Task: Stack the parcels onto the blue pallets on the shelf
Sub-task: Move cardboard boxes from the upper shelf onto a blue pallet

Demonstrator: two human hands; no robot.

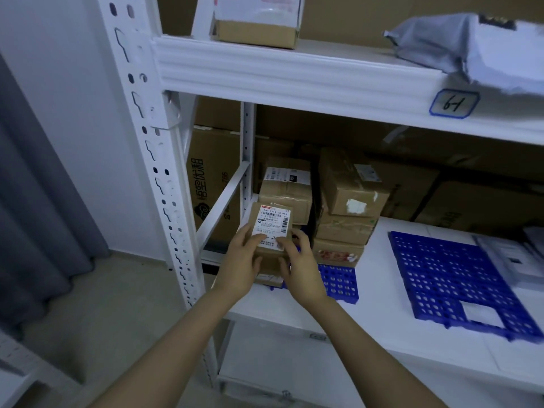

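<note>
both hands, left hand (240,259) and right hand (298,267), grip the parcel (272,228) between them.

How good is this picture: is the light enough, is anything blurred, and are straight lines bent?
Head view: the light is dim and bluish, with deep shadow behind the stacked cartons; the grey poly mailer on the upper shelf is blurred; the white shelf post leans and bows slightly, a wide-angle effect; the small parcel shows its barcode, but the fine print is unreadable.
</note>
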